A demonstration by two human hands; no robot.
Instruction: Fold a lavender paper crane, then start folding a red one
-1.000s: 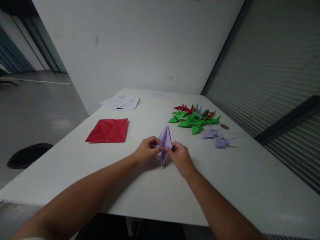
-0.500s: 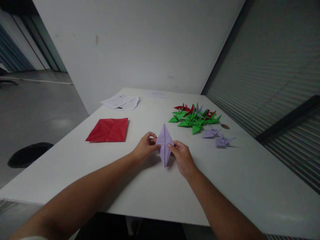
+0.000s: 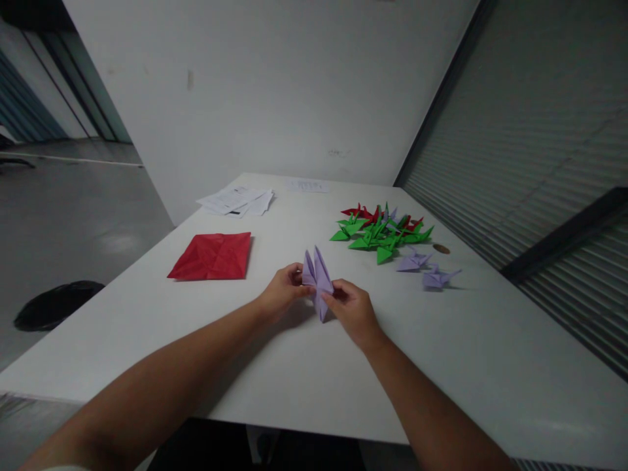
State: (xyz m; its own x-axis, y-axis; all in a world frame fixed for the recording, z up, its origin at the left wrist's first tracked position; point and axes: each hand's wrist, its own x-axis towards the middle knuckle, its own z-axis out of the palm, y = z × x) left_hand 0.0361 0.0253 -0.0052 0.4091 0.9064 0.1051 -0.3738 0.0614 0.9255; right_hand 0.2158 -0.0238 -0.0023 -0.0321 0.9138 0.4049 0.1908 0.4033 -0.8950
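Note:
A piece of folded lilac origami paper (image 3: 318, 282) stands between my two hands, over the near middle of the table. Its upper end is split into two points that stand apart, and its lower end narrows to a tip. My left hand (image 3: 287, 286) pinches its left edge, with the thumb on the near face. On the opposite edge, my right hand (image 3: 354, 307) grips it with thumb and fingers. Some fingertips are hidden behind the paper.
Red folded paper (image 3: 212, 256) lies on the white table (image 3: 284, 373) at left. Green paper cranes (image 3: 375, 239) pile up with red ones at the back right, and lilac cranes (image 3: 436, 279) sit nearer. Printed sheets (image 3: 235, 200) lie at the back. A black bin (image 3: 59, 305) stands on the floor.
The lilac paper was a flat diamond with one top point. Now its upper half is parted into two points and it is turned slightly. Both hands have shifted a little left.

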